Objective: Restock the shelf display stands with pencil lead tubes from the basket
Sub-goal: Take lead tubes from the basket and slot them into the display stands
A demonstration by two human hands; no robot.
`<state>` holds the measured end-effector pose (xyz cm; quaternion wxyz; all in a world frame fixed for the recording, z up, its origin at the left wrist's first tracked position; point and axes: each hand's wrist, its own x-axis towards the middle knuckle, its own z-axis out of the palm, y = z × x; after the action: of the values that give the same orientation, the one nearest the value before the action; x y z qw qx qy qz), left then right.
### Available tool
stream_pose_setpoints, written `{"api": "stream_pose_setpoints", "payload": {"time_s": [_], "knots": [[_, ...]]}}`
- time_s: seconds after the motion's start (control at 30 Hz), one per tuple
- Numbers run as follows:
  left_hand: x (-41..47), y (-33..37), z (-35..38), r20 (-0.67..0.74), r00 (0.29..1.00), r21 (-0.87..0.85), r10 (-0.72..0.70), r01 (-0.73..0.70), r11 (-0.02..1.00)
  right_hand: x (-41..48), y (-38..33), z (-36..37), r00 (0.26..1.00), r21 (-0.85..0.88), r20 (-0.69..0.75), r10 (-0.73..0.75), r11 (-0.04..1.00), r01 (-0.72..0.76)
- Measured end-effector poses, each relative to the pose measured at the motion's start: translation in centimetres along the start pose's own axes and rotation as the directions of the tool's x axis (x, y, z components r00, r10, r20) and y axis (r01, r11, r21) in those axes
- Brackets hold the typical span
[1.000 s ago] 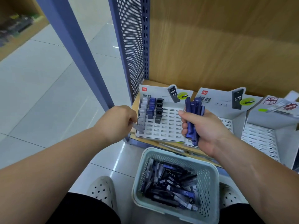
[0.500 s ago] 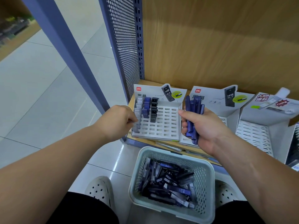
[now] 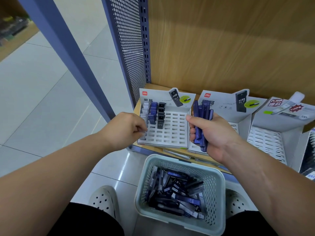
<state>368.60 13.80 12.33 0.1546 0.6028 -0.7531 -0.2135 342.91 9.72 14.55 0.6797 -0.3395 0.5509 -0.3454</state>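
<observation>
A bundle of blue pencil lead tubes (image 3: 202,123) stands upright in the right hand (image 3: 216,135), just right of the frame's centre. The fingers are curled closed around the bundle and the thumb points to the left. More tubes (image 3: 177,193) lie in a heap in the pale green basket (image 3: 217,193) at lower centre. The left hand (image 3: 125,130) is at the left edge of the left display stand (image 3: 170,135), knuckles up and fingers curled in. Its fingertips are at the grey tubes (image 3: 145,109) of the first column; whether it pinches one, I cannot tell. A second stand (image 3: 225,106) is behind the right hand.
</observation>
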Motion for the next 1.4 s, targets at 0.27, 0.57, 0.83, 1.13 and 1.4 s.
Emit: {"api": "stream_pose_setpoints", "payload": {"time_s": [0.27,0.57,0.83,1.13,1.4], "knots": [[-0.1,-0.6,0.7,0.025,0.999,0.062,-0.037,0.035,0.997,0.0,0.1,-0.1,1.000,0.007,0.001,0.008,1.000,-0.008],[0.2,-0.6,1.3,-0.013,0.996,0.145,-0.083,0.084,0.986,-0.4,0.0,-0.3,1.000,-0.010,-0.001,0.024,1.000,-0.024],[0.2,-0.7,1.6,-0.013,0.986,0.151,-0.165,0.165,0.975,-0.7,-0.3,-0.3,0.999,0.002,0.009,0.043,0.999,-0.043],[1.2,3.8,0.7,-0.035,0.964,-0.404,-0.265,0.229,0.886,-2.0,-1.0,0.3,0.969,-0.049,0.201,0.141,0.990,-0.134],[1.8,7.8,0.2,0.113,0.956,-0.861,-0.270,0.230,0.453,-3.4,-1.0,0.9,0.887,-0.134,0.400,0.233,0.972,-0.194]]}}
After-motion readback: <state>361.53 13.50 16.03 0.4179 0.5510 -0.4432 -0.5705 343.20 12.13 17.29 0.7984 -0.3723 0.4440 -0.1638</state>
